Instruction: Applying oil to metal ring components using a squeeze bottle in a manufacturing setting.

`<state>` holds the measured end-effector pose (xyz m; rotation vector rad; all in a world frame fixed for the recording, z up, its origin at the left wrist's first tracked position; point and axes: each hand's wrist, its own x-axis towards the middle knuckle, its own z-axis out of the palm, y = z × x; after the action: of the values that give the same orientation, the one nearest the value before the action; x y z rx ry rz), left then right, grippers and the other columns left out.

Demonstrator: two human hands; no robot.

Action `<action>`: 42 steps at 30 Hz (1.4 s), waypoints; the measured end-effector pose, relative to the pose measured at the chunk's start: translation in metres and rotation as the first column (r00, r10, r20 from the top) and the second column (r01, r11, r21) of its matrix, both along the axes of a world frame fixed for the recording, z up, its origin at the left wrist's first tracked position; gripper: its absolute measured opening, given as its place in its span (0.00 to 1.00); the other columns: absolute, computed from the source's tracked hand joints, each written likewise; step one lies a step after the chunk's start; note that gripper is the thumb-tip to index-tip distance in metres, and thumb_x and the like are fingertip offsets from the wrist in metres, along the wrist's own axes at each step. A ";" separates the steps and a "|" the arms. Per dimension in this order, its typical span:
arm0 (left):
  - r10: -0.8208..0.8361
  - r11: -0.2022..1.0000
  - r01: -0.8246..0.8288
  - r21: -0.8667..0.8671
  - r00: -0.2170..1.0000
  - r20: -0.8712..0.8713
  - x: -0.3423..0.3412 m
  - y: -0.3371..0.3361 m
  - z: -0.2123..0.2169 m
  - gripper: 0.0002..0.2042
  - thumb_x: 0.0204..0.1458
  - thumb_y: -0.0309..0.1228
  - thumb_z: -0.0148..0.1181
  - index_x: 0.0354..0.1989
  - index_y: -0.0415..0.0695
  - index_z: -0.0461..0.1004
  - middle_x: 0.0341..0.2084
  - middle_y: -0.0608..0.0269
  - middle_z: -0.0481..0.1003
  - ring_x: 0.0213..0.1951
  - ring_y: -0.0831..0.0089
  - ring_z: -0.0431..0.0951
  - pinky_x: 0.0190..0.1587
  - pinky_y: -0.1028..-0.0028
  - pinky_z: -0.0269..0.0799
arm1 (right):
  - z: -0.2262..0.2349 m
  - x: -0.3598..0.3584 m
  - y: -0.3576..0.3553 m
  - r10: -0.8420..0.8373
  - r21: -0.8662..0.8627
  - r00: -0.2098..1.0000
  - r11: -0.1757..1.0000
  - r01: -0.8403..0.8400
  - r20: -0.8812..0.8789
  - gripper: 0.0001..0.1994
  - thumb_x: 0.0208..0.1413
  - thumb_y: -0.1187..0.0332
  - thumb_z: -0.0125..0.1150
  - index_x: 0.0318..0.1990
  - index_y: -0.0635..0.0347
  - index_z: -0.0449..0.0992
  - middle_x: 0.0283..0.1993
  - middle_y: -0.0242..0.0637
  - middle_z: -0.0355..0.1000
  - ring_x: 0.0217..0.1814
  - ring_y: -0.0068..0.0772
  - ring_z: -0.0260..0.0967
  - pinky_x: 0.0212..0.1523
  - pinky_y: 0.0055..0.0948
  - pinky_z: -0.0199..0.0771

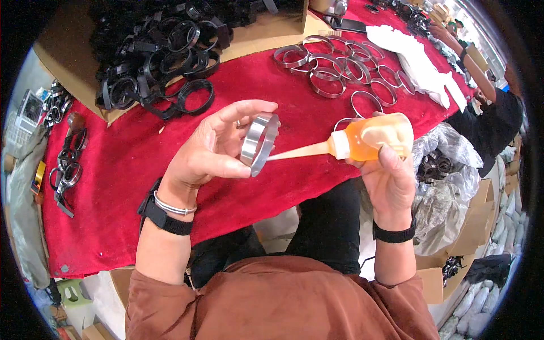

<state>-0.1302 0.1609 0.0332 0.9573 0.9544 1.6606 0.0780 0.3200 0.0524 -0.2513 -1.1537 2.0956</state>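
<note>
My left hand (212, 147) grips a shiny silver metal ring (259, 144) on edge between thumb and fingers, raised over the red cloth. In my right hand (385, 175) is a squeeze bottle (378, 137) of orange-yellow liquid, lying sideways with its long tapered nozzle pointing left. The nozzle's tip reaches the lower right edge of the ring; whether it touches, I cannot tell. Beyond the bottle, several similar silver rings (327, 85) lie loosely grouped on the cloth.
A cardboard box (71, 68) holds many black rings (187, 37), some spilling over its edge. A red-clothed table (113, 221) spans the view. A hammer (74, 122) and black bands lie at left, white gloves (411, 62) at far right. Another person's arm (476, 73) works beyond.
</note>
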 end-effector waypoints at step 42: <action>0.118 0.988 -0.128 -0.085 0.987 -0.113 0.001 0.002 0.002 0.42 0.21 0.28 0.66 0.56 0.40 0.63 0.46 0.62 0.70 0.48 0.69 0.70 0.53 0.70 0.64 | 0.009 -0.010 -0.016 -0.213 0.482 0.968 0.867 0.125 0.133 0.22 0.38 0.76 0.71 0.41 0.64 0.67 0.38 0.41 0.73 0.40 0.28 0.72 0.42 0.28 0.74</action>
<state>-0.1292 0.1627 0.0351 0.9499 1.1735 1.6644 0.0678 0.3037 0.0609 -0.3039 -1.6486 1.6007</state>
